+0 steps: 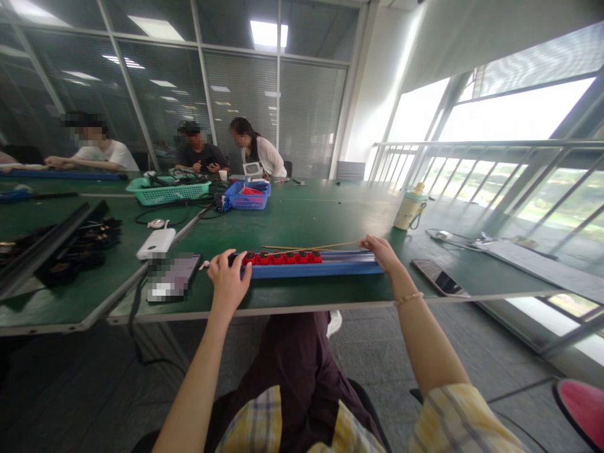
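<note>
A long blue trough (321, 270) lies across the table near its front edge, with a silvery strip inside its right part. Several red blocks with dark tops (289, 258) stand in a row along its left half. My left hand (227, 277) is curled around the trough's left end, thumb and forefinger close to the endmost red block. At the other end, my right hand (381, 250) pinches the tip of a thin yellowish stick (337, 245), which slants left over the trough. Another thin stick seems to lie just behind the trough; its far part is hard to make out.
A phone (438, 277) and a bottle (410, 207) are to the right. On the left are a phone (172, 277), a white power bank (156, 243) and dark metal parts (75, 251). Green (170, 192) and blue baskets (248, 198) stand farther back. Several people sit beyond.
</note>
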The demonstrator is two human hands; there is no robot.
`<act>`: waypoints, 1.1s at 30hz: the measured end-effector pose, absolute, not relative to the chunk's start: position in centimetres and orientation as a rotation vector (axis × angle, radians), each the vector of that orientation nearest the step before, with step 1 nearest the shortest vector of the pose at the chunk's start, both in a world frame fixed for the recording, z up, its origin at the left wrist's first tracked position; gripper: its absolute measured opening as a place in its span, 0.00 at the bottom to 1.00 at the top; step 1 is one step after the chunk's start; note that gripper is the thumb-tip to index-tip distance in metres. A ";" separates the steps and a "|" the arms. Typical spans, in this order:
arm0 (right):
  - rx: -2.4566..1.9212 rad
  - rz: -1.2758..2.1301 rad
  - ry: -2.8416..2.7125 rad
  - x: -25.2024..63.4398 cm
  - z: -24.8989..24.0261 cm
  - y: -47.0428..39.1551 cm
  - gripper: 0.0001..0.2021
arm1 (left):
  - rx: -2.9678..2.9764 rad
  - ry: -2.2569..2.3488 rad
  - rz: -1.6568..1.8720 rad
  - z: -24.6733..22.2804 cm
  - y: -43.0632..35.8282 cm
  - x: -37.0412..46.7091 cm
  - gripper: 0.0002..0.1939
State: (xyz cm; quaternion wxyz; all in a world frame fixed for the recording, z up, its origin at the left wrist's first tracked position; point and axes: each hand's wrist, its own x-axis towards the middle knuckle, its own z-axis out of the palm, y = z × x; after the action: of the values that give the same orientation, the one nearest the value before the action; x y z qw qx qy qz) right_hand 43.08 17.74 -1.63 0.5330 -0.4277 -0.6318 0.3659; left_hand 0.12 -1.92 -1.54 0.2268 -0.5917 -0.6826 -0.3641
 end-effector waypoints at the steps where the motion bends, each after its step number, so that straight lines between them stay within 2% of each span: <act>1: -1.013 0.873 -1.494 43.1 -1.7 17.8 0.31 | -1.631 -1.881 -1.006 -1.6 -1.9 0.1 0.20; 7: -0.969 0.918 -1.426 43.5 -2.0 18.1 0.28 | -1.632 -1.877 -1.002 -1.6 -1.9 0.1 0.20; 17: -1.040 0.844 -1.473 43.3 -2.4 18.4 0.30 | -1.636 -1.873 -0.996 -1.6 -1.9 0.0 0.20; 23: -1.274 0.500 -1.753 42.9 -2.3 18.1 0.29 | -1.630 -1.864 -1.000 -1.6 -2.0 0.1 0.20; 27: -1.510 0.241 -1.865 41.9 -2.2 17.8 0.22 | -1.635 -1.870 -0.990 -1.5 -2.0 0.1 0.19; 30: -1.655 0.162 -1.883 41.3 -2.2 17.8 0.17 | -1.634 -1.876 -0.991 -1.5 -2.0 0.1 0.19; 33: -1.729 0.178 -1.913 41.2 -1.7 18.0 0.16 | -1.632 -1.876 -0.989 -1.5 -1.9 0.2 0.19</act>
State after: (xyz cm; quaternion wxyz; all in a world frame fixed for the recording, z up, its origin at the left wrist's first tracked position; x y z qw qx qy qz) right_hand 41.15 18.00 -1.68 0.2748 -0.6432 -0.7116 0.0662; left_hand 0.16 -1.95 -1.48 0.2308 -0.5933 -0.6822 -0.3597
